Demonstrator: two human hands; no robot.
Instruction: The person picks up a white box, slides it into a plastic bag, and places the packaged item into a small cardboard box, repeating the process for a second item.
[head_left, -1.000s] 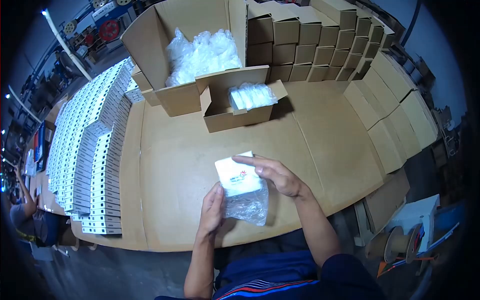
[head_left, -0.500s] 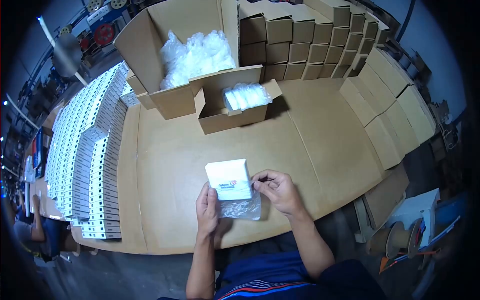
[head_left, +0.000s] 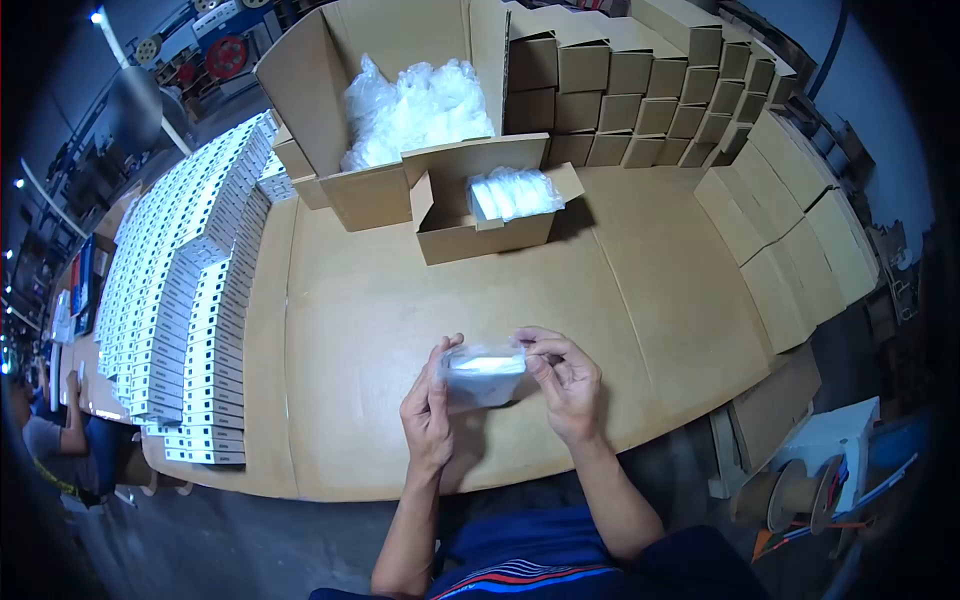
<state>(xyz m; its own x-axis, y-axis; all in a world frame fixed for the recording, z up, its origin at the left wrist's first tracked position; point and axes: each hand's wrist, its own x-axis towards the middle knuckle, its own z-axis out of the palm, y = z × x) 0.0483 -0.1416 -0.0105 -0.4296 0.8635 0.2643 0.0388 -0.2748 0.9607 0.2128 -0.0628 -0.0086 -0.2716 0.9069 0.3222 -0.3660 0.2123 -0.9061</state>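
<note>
Above the near part of the table, a small white box (head_left: 487,364) sits within a clear plastic bag (head_left: 482,391), its outline blurred by motion. My left hand (head_left: 427,412) grips the left side of the bagged box, thumb at the front. At the upper right edge of the bag, my right hand (head_left: 569,388) pinches the plastic between thumb and fingers. Beyond both hands stands an open cardboard carton (head_left: 487,243) with several wrapped packets (head_left: 515,193) in its right part.
A large open carton (head_left: 372,200) behind holds crumpled clear bags (head_left: 420,115). White boxes (head_left: 215,355) are stacked high at the left edge. Brown cartons (head_left: 630,75) line the back and right (head_left: 790,250). Another person (head_left: 70,435) sits at far left.
The white box, earlier upright in front of the bag with its printed face showing, is now inside the plastic and tipped. Both hands hold the bag's sides; the camera view has shifted slightly.
</note>
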